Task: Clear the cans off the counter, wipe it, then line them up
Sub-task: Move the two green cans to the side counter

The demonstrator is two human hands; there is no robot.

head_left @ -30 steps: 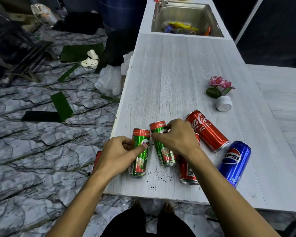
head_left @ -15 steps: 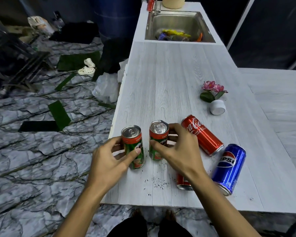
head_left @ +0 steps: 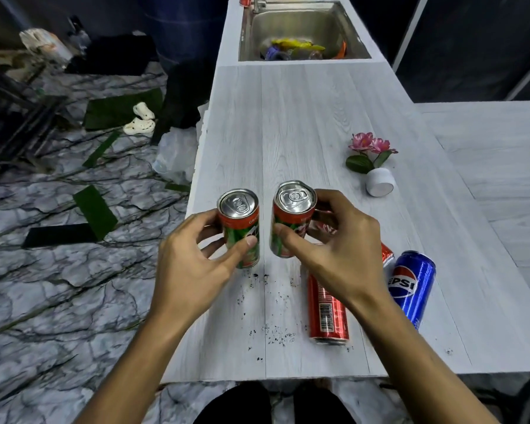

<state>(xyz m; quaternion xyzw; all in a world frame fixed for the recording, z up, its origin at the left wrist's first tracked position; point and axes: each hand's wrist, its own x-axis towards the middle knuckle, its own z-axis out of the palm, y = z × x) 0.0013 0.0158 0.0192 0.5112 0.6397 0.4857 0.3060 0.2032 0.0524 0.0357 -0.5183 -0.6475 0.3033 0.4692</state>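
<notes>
Both hands hold green-and-red cans upright above the white wood-grain counter (head_left: 288, 123). My left hand (head_left: 193, 270) grips the left green can (head_left: 240, 221). My right hand (head_left: 337, 252) grips the right green can (head_left: 291, 215), tilted a little. A red can (head_left: 326, 310) lies on its side below my right wrist. Another red can (head_left: 386, 254) lies mostly hidden behind my right hand. A blue Pepsi can (head_left: 412, 286) lies on its side to the right. Dark crumbs (head_left: 276, 332) speckle the counter near its front edge.
A small white pot with pink flowers (head_left: 375, 172) lies tipped over on the counter to the right. A steel sink (head_left: 303, 29) with colourful items sits at the far end. The counter's left edge drops to a cluttered marble-patterned floor (head_left: 58, 286).
Both green cans lay on their sides on the counter; my hands have stood them up and lifted them closer to the camera.
</notes>
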